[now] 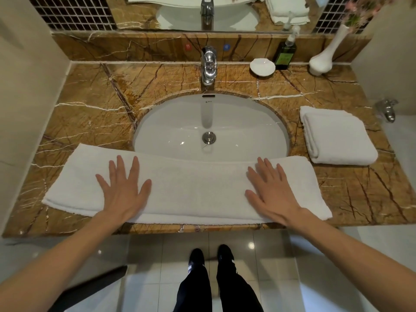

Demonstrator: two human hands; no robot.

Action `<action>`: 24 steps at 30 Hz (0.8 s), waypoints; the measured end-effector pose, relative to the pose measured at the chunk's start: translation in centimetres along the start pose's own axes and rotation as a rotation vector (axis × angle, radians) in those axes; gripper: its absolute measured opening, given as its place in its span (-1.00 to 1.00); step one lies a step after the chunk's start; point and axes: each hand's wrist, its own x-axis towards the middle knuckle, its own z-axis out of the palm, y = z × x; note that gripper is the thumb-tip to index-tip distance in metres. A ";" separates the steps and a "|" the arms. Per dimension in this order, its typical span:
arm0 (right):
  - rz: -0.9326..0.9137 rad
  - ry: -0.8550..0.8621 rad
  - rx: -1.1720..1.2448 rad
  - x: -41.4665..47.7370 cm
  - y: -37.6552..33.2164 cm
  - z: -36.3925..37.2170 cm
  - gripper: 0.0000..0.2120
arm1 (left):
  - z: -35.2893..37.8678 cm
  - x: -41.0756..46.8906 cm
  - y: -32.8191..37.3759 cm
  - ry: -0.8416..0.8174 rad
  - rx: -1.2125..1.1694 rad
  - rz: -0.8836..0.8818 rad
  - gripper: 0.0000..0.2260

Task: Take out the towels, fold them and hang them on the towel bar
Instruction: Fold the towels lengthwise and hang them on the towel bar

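Along the front edge of the counter [90, 104], a long folded towel [191, 192] lies under both my palms, left hand [125, 188] flat near its left end, right hand [272, 190] near its right, fingers spread, gripping nothing. Soft, light and limp by its look, it will likely sag unless I pinch both end corners.

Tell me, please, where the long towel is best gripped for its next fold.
Probably at a short end. The long towel lies flat as a long strip, so pinch its right end's two corners, coming from the right. The left hand and right hand only press flat on it now.
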 end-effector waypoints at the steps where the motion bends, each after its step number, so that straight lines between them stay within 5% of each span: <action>1: -0.068 -0.011 -0.006 -0.7 -0.4 0.0 -0.33 | -0.1 -0.7 -0.8 -0.001 -0.003 0.088 -0.34; 7: -0.326 -0.040 -0.210 -3.9 -0.9 0.3 -0.39 | -0.3 -3.4 -7.4 -0.130 0.160 0.454 -0.42; 16: -0.544 0.179 -0.211 -2.2 -3.4 -0.6 -0.59 | -1.6 -1.9 -4.9 0.029 0.262 0.768 -0.60; 20: -0.539 0.226 -0.216 -2.4 -3.7 -1.0 -0.66 | -2.1 -2.2 -5.1 -0.008 0.188 0.769 -0.16; 24: -0.556 0.272 -0.209 -3.0 -3.7 -1.2 -0.67 | -2.6 -2.5 -5.2 0.011 0.142 0.779 -0.14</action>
